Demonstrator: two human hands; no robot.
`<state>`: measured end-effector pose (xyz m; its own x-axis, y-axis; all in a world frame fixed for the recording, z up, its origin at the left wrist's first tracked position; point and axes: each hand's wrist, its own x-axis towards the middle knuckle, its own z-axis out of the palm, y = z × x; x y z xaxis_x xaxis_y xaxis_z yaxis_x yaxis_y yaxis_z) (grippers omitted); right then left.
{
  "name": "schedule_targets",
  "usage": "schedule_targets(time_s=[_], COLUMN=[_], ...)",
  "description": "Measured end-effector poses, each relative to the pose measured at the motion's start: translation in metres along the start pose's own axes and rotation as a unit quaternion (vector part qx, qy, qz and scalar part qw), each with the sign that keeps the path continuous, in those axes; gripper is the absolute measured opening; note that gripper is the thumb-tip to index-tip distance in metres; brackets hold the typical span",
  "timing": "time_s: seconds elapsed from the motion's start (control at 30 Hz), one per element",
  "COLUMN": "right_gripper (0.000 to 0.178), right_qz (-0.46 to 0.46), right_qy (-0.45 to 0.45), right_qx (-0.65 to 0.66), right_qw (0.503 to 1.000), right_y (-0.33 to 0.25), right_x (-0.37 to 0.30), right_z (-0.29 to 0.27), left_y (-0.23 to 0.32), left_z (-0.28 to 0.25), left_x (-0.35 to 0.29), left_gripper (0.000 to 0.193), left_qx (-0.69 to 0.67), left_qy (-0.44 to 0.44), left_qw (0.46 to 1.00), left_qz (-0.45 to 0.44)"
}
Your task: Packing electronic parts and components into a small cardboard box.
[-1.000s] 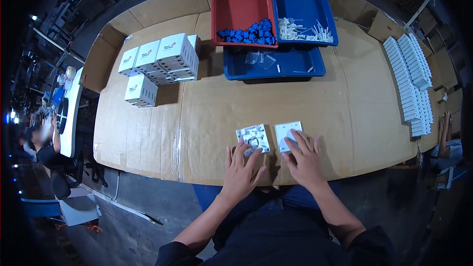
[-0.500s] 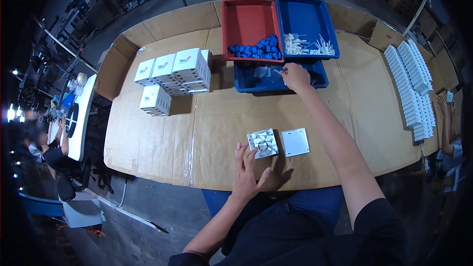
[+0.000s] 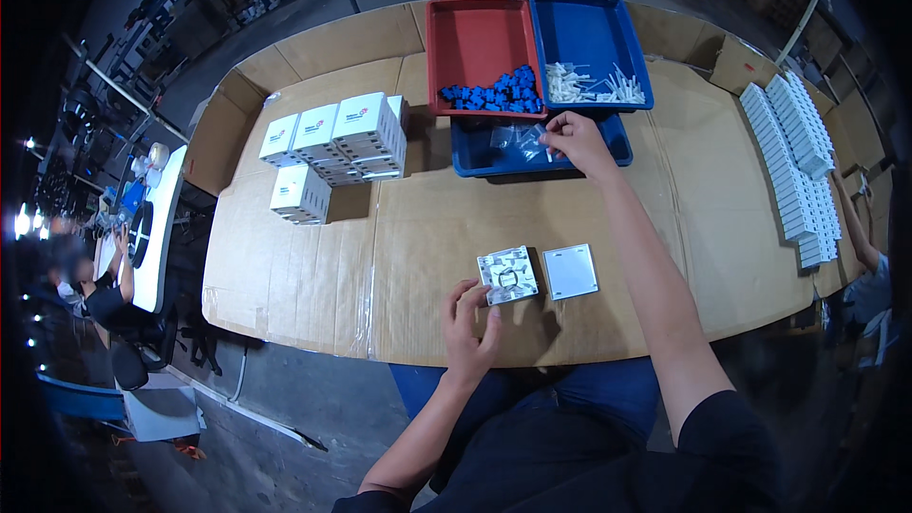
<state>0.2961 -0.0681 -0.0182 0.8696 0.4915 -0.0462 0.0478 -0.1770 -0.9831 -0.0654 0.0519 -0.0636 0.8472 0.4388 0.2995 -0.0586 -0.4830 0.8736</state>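
Note:
Over the lower blue tray [image 3: 475, 161], my right hand [image 3: 578, 144] pinches a small clear plastic bag [image 3: 530, 140] between thumb and fingertips. What is in the bag is too small to make out. My left hand [image 3: 467, 331] has its fingers apart, with fingertips beside the near left edge of a square white box [image 3: 509, 275]. That box lies uncovered, showing a dark loop and grey and white parts inside. Just right of it lies a flat white square cover [image 3: 572, 272], apart from the box.
Blue plastic pieces [image 3: 494, 95] fill the front of a red tray [image 3: 475, 33]. White pin-like parts [image 3: 589, 87] lie in the upper blue tray [image 3: 584, 28]. Stacked white boxes [image 3: 332, 138] stand left; rows of white units [image 3: 793, 171] stand right. People work at both sides.
My right hand has lifted slightly and turned, with the clear bag at its fingertips. My left hand has drawn back a little from over the box to its near left edge.

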Motion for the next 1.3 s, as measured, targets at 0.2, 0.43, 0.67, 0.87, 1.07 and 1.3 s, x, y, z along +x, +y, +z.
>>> schedule_targets(time_s=[0.2,0.43,0.67,0.87,1.07,1.3], right_gripper=[0.015,0.015,0.017,0.018,0.014,0.011], right_qz=[0.022,0.04,0.111,0.118,0.155,0.023], right_qy=[-0.049,-0.044,-0.043,-0.078,-0.098,-0.03], right_qx=[0.142,0.149,0.235,0.288,0.33,0.111], right_qw=[0.988,0.987,0.965,0.947,0.926,0.993], right_y=[-0.039,-0.015,-0.005,-0.002,-0.023,-0.02], right_x=[-0.12,-0.189,-0.209,-0.214,-0.221,-0.229], right_z=[0.009,0.03,0.046,0.051,0.043,0.045], left_y=[0.058,0.048,0.062,0.073,0.066,0.07], left_z=[0.026,0.047,0.032,0.008,0.009,0.01], left_x=[0.056,0.069,0.067,0.07,0.063,0.055], left_gripper=[0.026,0.021,0.023,0.04,0.031,0.036], left_qx=[-0.171,-0.351,-0.173,0.059,-0.073,-0.096], left_qy=[0.035,-0.043,-0.048,-0.085,-0.067,-0.103], left_qw=[0.982,0.919,0.979,0.986,0.992,0.989], left_qz=[-0.071,-0.176,-0.097,0.13,0.079,0.048])
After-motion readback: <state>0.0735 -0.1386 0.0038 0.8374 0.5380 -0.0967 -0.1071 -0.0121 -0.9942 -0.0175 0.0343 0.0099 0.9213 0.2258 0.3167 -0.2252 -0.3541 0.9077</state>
